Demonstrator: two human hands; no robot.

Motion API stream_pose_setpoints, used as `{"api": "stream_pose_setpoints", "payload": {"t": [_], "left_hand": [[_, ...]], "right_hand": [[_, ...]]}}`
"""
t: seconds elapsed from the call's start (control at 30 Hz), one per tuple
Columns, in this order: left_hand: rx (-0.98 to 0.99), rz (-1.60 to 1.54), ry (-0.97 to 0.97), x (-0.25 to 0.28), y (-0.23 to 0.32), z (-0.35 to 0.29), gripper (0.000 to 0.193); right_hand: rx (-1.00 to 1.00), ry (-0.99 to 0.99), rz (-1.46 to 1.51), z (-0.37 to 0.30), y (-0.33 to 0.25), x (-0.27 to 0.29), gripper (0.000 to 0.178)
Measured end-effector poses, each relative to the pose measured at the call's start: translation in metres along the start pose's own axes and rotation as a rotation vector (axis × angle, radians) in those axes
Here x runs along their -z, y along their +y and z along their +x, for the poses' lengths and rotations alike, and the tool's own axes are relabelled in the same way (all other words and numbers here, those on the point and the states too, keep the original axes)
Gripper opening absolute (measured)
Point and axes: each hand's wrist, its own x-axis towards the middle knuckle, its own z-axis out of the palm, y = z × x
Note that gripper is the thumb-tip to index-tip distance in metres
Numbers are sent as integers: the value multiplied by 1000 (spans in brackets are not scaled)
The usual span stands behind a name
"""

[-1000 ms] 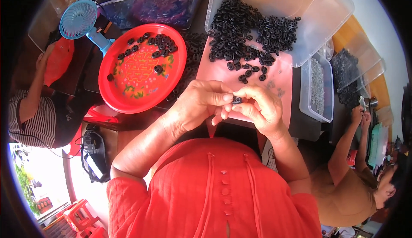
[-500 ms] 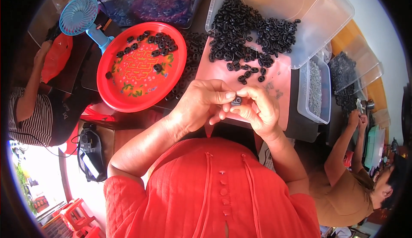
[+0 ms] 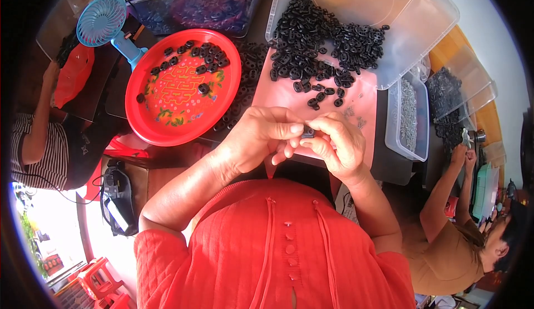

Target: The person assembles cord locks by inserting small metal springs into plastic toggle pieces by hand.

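Observation:
A small black plastic cord lock (image 3: pixel 307 133) is held up in front of my chest, over the near edge of the pink sheet (image 3: pixel 364 100). My right hand (image 3: pixel 344 146) pinches it between thumb and forefinger. From the other side, the thumb and forefinger of my left hand (image 3: pixel 249 142) are pressed together at its edge; whether they hold a small part as well is hidden. Beyond the hands a heap of similar black cord locks (image 3: pixel 303 42) spreads over the sheet, spilling from a tipped clear plastic bin (image 3: pixel 411 28). Several small metal pieces (image 3: pixel 356 119) lie beside my right hand.
A red tray (image 3: pixel 136 122) with several black pieces stands left, next to a blue fan (image 3: pixel 101 20). Behind it is a full clear bin (image 3: pixel 194 8). A tub of small metal parts (image 3: pixel 409 119) sits right. One person works at the right (image 3: pixel 445 236), another at the left (image 3: pixel 39 142).
Both my hands have sunk very slightly, with the cord lock tilted a little between them. At the left, the other person's hand has shifted slightly.

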Motion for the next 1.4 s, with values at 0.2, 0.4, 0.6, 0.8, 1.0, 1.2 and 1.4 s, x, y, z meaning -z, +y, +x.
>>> {"api": "stream_pose_setpoints", "payload": {"t": [0.2, 0.4, 0.6, 0.8, 1.0, 1.2, 1.4], "left_hand": [[-2, 31, 48, -3, -6, -5, 16], [-22, 65, 175, -14, -9, -12, 16], [-417, 353, 472, -20, 31, -44, 9], [-843, 1232, 779, 31, 91, -45, 11], [-1032, 1733, 169, -8, 12, -5, 20], [-921, 1780, -239, -35, -28, 33, 16], [-937, 1940, -293, -37, -30, 40, 21]], "right_hand": [[72, 31, 14, 1, -4, -5, 26], [63, 55, 14, -4, -2, -10, 20], [-319, 71, 236, -16, 1, 9, 37], [-359, 248, 152, -31, 10, 45, 16], [-465, 306, 150, -55, 2, 58, 8], [-485, 308, 191, -68, 1, 51, 7], [-533, 245, 236, -73, 0, 56, 7]]}}
